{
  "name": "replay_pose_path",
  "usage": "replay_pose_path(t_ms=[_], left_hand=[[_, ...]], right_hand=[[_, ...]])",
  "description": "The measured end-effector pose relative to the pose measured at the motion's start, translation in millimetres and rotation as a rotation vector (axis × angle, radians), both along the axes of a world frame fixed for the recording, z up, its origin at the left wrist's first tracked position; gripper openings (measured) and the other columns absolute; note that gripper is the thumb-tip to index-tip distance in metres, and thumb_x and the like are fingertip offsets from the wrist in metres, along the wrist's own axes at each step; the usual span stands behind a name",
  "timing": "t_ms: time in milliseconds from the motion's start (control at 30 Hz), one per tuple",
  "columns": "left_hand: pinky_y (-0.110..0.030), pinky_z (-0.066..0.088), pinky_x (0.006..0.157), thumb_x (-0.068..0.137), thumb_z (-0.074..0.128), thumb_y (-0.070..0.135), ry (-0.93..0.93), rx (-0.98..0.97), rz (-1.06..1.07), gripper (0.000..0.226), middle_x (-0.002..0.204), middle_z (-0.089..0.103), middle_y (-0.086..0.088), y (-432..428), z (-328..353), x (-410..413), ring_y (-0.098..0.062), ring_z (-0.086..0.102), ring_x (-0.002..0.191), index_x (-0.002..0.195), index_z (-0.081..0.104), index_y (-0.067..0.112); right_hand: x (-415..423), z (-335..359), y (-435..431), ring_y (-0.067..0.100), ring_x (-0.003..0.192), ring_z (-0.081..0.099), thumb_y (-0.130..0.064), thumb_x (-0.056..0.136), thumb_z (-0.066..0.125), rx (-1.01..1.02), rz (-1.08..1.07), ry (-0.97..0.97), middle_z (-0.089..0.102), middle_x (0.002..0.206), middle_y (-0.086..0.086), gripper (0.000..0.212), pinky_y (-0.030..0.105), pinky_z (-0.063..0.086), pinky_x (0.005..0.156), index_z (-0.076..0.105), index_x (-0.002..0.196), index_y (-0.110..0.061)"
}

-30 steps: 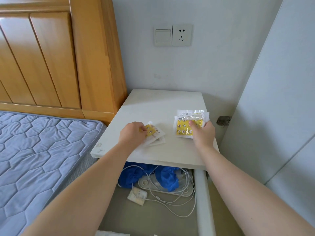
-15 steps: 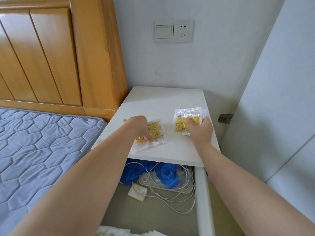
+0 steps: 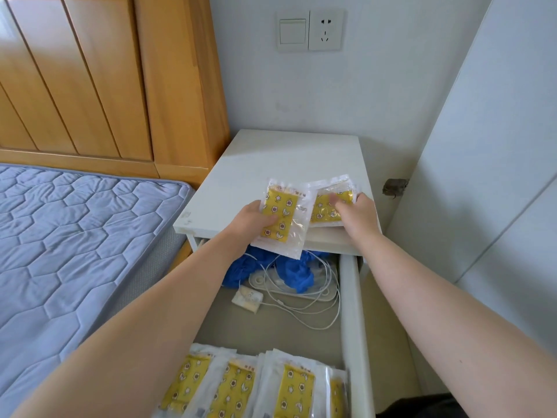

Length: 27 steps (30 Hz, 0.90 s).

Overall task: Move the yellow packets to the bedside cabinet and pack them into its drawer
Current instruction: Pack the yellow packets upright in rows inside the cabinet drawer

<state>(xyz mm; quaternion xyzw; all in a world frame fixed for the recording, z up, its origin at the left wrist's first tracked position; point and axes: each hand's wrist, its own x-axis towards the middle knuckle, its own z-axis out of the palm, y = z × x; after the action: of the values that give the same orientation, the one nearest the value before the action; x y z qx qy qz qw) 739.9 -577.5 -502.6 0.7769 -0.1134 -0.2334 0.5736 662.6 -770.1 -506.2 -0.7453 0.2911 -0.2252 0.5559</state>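
Yellow packets, clear-wrapped, star-and-moon print; three lots, each placed by the bedside cabinet [image 3: 286,158].

Lot 1: left-hand packets [image 3: 278,217]. Raised off the cabinet's top at its front edge, with the lower end hanging over the open drawer [image 3: 349,297]. The left hand [image 3: 250,220] is clamped on them, thumb on the printed face. Whether it holds one packet or several cannot be told.

Lot 2: right-hand packets [image 3: 327,212]. A small stack at the cabinet's front right corner, its left edge overlapped by Lot 1. Whether it rests on the top or is just clear of it cannot be told. The right hand [image 3: 358,215] pinches it, digits curled onto its upper face.

Lot 3: packed row [image 3: 295,390]. Packets overlap side by side at the drawer end farthest from the cabinet's body.

Other drawer contents, just under the cabinet's front edge: blue cloth [image 3: 295,273], white cables [image 3: 301,300], small white block [image 3: 247,298].

Step in hand, as judged: the last packets are leaving the cabinet's top for its drawer, and most of the packing looks done.

Next move calls for drawing both lots away from the cabinet's body and down, then setting them in line with the packed row. The grip must stay firm on the slippery wrap, and the hands should keep clear of the cables.
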Motion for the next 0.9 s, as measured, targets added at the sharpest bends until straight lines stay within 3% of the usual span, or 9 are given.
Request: replay_pose_path(t_ms=[100, 167, 267, 367, 500, 633, 733, 833, 900], left_hand=[[-0.045, 0.051, 0.094, 0.096, 0.050, 0.001, 0.133, -0.256, -0.040, 0.025, 0.105, 0.069, -0.007, 18, -13, -27, -0.025, 0.066, 0.098, 0.118, 0.057, 0.009], [-0.041, 0.054, 0.087, 0.096, 0.045, -0.001, 0.244, -0.396, -0.104, 0.027, 0.106, 0.070, -0.009, 32, -30, -45, -0.024, 0.068, 0.095, 0.119, 0.056, 0.007], [-0.033, 0.058, 0.069, 0.098, 0.040, 0.001, 0.382, -0.470, -0.133, 0.024, 0.095, 0.073, -0.006, 52, -58, -65, -0.020, 0.071, 0.083, 0.115, 0.055, 0.007], [-0.035, 0.057, 0.069, 0.097, 0.043, 0.006, 0.458, -0.441, -0.100, 0.024, 0.097, 0.072, -0.006, 71, -82, -73, -0.021, 0.070, 0.085, 0.119, 0.054, 0.008], [-0.038, 0.058, 0.076, 0.097, 0.047, 0.006, 0.479, -0.237, 0.041, 0.021, 0.094, 0.073, -0.006, 92, -104, -73, -0.022, 0.071, 0.086, 0.116, 0.058, 0.006], [-0.043, 0.047, 0.099, 0.095, 0.057, 0.015, 0.314, 0.249, 0.223, 0.035, 0.115, 0.066, -0.009, 102, -109, -65, -0.025, 0.064, 0.103, 0.129, 0.053, 0.011], [-0.032, 0.043, 0.087, 0.096, 0.056, 0.017, 0.268, 0.354, 0.296, 0.037, 0.123, 0.061, -0.008, 103, -104, -63, -0.021, 0.059, 0.105, 0.132, 0.050, 0.011], [-0.031, 0.042, 0.081, 0.096, 0.056, 0.018, 0.254, 0.383, 0.283, 0.039, 0.123, 0.061, -0.007, 101, -103, -61, -0.020, 0.059, 0.103, 0.134, 0.048, 0.013], [-0.030, 0.042, 0.080, 0.096, 0.056, 0.018, 0.243, 0.379, 0.277, 0.039, 0.122, 0.061, -0.006, 100, -102, -61, -0.017, 0.057, 0.097, 0.134, 0.048, 0.014]], right_hand=[[-16, -4, 9, 0.016, 0.090, 0.064, -0.038, 0.083, 0.070, 0.060, 0.066, -0.008, 0.068, 0.097, 0.001, 0.034, 0.033, 0.053, 0.078, 0.061, 0.102, -0.012], [-27, -6, 14, 0.018, 0.094, 0.066, -0.036, 0.083, 0.071, 0.065, 0.115, -0.008, 0.070, 0.100, 0.002, 0.032, 0.037, 0.053, 0.086, 0.062, 0.103, -0.013], [-47, -9, 26, 0.014, 0.094, 0.065, -0.030, 0.086, 0.068, 0.069, 0.192, -0.021, 0.069, 0.100, 0.001, 0.018, 0.031, 0.051, 0.084, 0.061, 0.097, -0.017], [-62, -14, 36, 0.013, 0.091, 0.067, -0.025, 0.087, 0.068, 0.051, 0.271, -0.001, 0.071, 0.096, -0.001, 0.011, 0.031, 0.051, 0.084, 0.062, 0.093, -0.019], [-77, -27, 45, 0.019, 0.094, 0.069, -0.017, 0.086, 0.068, 0.021, 0.479, 0.149, 0.072, 0.099, 0.003, 0.014, 0.037, 0.053, 0.087, 0.066, 0.099, -0.018], [-86, -55, 61, 0.015, 0.091, 0.068, -0.019, 0.088, 0.067, -0.001, 0.563, 0.326, 0.071, 0.100, 0.000, 0.011, 0.032, 0.053, 0.085, 0.064, 0.098, -0.020], [-87, -72, 74, 0.015, 0.090, 0.067, -0.017, 0.091, 0.063, 0.112, 0.647, 0.449, 0.070, 0.098, 0.000, 0.007, 0.030, 0.053, 0.085, 0.063, 0.098, -0.019], [-85, -83, 90, 0.025, 0.104, 0.065, -0.016, 0.091, 0.061, 0.119, 0.756, 0.579, 0.069, 0.109, 0.010, 0.021, 0.040, 0.047, 0.100, 0.062, 0.110, -0.006], [-87, -86, 102, 0.033, 0.108, 0.062, -0.016, 0.089, 0.061, 0.045, 0.851, 0.677, 0.065, 0.115, 0.019, 0.030, 0.047, 0.045, 0.101, 0.058, 0.114, 0.001]])
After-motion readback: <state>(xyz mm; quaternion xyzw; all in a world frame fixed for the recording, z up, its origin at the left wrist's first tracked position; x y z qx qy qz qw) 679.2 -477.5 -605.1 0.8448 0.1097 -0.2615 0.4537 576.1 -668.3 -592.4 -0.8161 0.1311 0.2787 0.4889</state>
